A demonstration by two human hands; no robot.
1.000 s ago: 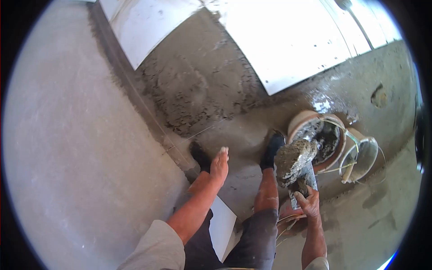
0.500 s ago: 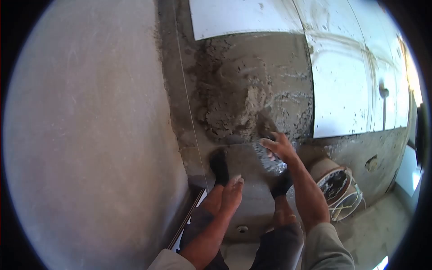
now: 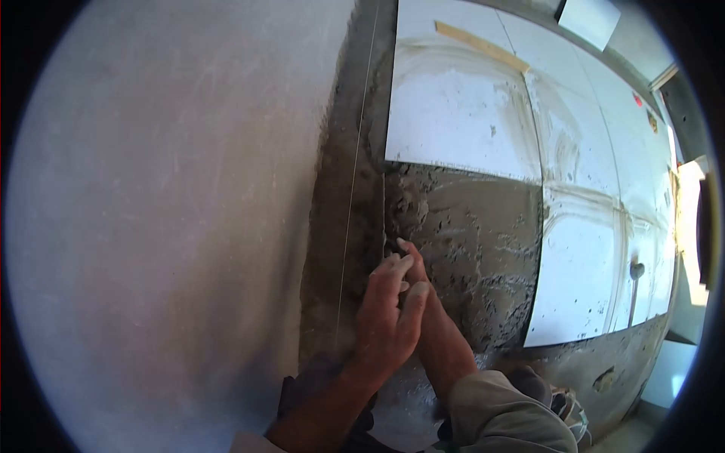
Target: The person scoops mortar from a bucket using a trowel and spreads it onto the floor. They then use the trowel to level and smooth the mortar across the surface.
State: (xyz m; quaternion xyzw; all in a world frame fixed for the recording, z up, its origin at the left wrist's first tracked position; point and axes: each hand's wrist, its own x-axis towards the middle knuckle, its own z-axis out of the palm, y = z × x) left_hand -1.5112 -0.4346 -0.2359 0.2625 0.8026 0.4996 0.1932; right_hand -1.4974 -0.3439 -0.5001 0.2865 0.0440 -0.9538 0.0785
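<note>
Wet grey mortar (image 3: 483, 249) is spread over the floor in front of me, beside the large white tiles (image 3: 461, 98). My left hand (image 3: 389, 313) is in front of my right hand, thumb apart and fingers loosely bent, with nothing visible in it. Close behind it, my right hand (image 3: 417, 264) reaches to the left edge of the mortar; most of its fingers are hidden, and what it holds, if anything, cannot be made out. A thin string (image 3: 353, 181) runs along the floor to the left of both hands.
A smooth grey wall (image 3: 174, 189) fills the left side. A wooden strip (image 3: 483, 47) lies on the far tiles, and a round dark-headed tool (image 3: 637, 270) rests on the right ones. At the lower right a bucket (image 3: 574, 411) is partly hidden by my sleeve.
The view has shifted, showing more of the far tiles. My hands have come together at the mortar's left edge. The trowel-like tool seen in my right hand earlier is no longer visible.
</note>
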